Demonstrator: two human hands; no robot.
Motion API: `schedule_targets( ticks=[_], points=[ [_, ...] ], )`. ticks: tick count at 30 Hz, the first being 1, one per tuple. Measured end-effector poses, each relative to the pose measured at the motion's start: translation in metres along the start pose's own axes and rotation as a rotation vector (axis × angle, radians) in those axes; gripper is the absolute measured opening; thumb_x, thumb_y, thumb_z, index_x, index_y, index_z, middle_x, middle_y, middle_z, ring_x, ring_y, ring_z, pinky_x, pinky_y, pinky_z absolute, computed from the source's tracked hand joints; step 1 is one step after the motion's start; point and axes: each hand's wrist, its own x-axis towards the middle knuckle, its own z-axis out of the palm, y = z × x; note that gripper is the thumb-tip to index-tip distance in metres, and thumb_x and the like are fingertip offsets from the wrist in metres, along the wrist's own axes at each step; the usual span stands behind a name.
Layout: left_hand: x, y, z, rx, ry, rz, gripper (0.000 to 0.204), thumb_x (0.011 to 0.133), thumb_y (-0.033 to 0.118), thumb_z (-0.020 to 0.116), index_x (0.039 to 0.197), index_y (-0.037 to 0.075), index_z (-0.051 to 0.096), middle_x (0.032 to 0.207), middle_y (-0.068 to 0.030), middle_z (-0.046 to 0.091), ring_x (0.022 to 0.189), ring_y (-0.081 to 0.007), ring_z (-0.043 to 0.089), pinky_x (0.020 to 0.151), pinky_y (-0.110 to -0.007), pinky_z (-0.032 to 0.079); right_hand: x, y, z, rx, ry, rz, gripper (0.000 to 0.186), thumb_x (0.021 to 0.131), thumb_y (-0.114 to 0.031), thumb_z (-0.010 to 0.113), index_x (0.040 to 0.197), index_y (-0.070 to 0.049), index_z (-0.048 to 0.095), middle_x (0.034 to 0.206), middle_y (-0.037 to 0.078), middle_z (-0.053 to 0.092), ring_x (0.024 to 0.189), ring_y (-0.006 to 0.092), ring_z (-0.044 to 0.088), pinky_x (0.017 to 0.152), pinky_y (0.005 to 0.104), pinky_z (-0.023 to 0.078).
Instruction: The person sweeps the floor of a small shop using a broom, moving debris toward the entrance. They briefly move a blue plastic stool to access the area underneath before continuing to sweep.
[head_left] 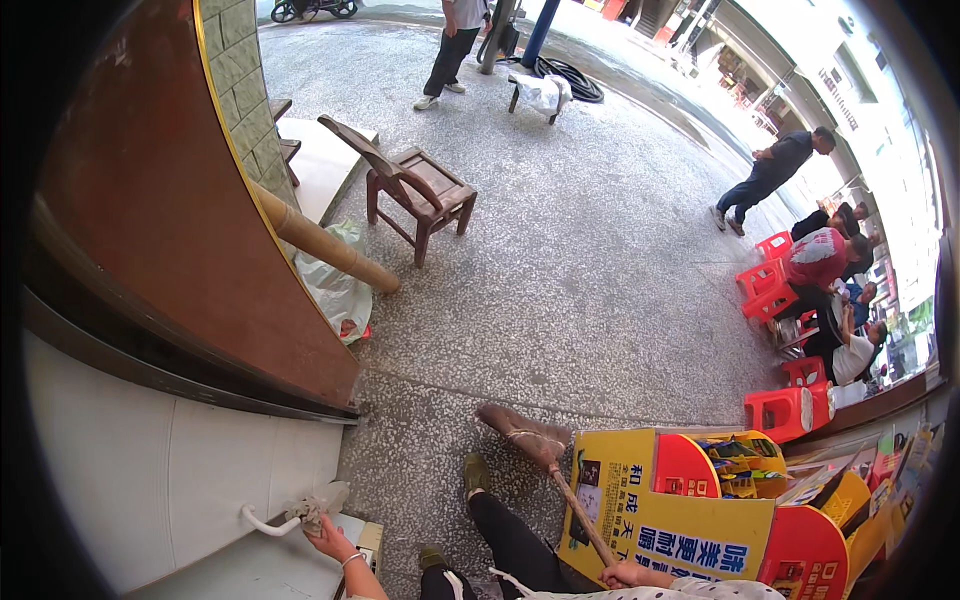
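My right hand (622,575) is closed around the wooden handle of a broom (585,515) at the bottom of the view. Its brown, bound head (524,434) tilts up and away, close to the speckled floor. At the lower left, my left hand (332,541) grips a crumpled grey-beige rag (318,506), a bracelet on its wrist. The rag touches the end of a white curved handle (268,522) on a white panel. Part of my left fingers is hidden by the cloth.
A yellow and red display stand (665,520) with packets is right of the broom. A wooden chair (425,190), a bamboo pole (330,245) and a plastic bag (335,285) are ahead on the left. Red stools (780,412) and seated people line the right; two people stand farther off.
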Motion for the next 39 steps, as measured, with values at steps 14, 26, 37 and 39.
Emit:
schedule_targets(
  ticks=[14, 26, 37, 39],
  points=[
    [0.082, 0.086, -0.029, -0.418, 0.292, -0.175, 0.095, 0.072, -0.004, 0.061, 0.147, 0.023, 0.009, 0.121, -0.0124, 0.045, 0.095, -0.0245, 0.052, 0.088, -0.047, 0.052, -0.12, -0.103, 0.074, -0.119, 0.062, -0.088, 0.008, 0.08, -0.007, 0.062, 0.079, -0.002, 0.056, 0.054, 0.003, 0.047, 0.04, 0.0133, 0.044, 0.038, 0.031, 0.04],
    [-0.042, 0.015, -0.045, 0.27, -0.266, -0.536, 0.085, 0.081, 0.002, 0.055, 0.15, 0.028, 0.012, 0.127, -0.0169, 0.044, 0.105, -0.0332, 0.053, 0.079, -0.048, 0.051, -0.015, -0.348, 0.173, -0.84, 0.335, -1.092, 0.055, 0.089, -0.023, 0.051, 0.139, -0.014, 0.031, 0.083, 0.022, 0.064, 0.066, 0.0348, 0.063, 0.063, 0.0437, 0.052],
    [-0.15, 0.042, -0.001, 0.685, -0.926, -0.48, 0.067, 0.09, 0.002, 0.054, 0.146, 0.017, 0.021, 0.105, -0.015, 0.063, 0.073, -0.02, 0.068, 0.054, -0.028, 0.056, -0.049, -0.21, 0.096, -1.309, 0.458, -0.632, 0.063, 0.089, -0.02, 0.05, 0.148, -0.021, 0.026, 0.084, 0.023, 0.067, 0.076, 0.0407, 0.067, 0.069, 0.0515, 0.052],
    [-0.157, 0.055, -0.001, 0.71, -0.896, -0.47, 0.067, 0.089, 0.002, 0.056, 0.145, 0.015, 0.022, 0.104, -0.0148, 0.064, 0.072, -0.0198, 0.068, 0.052, -0.027, 0.055, -0.112, -0.198, 0.064, -1.296, 0.434, -0.466, 0.059, 0.09, -0.024, 0.051, 0.147, -0.018, 0.033, 0.093, 0.027, 0.066, 0.084, 0.0434, 0.065, 0.079, 0.0509, 0.052]
  ],
)
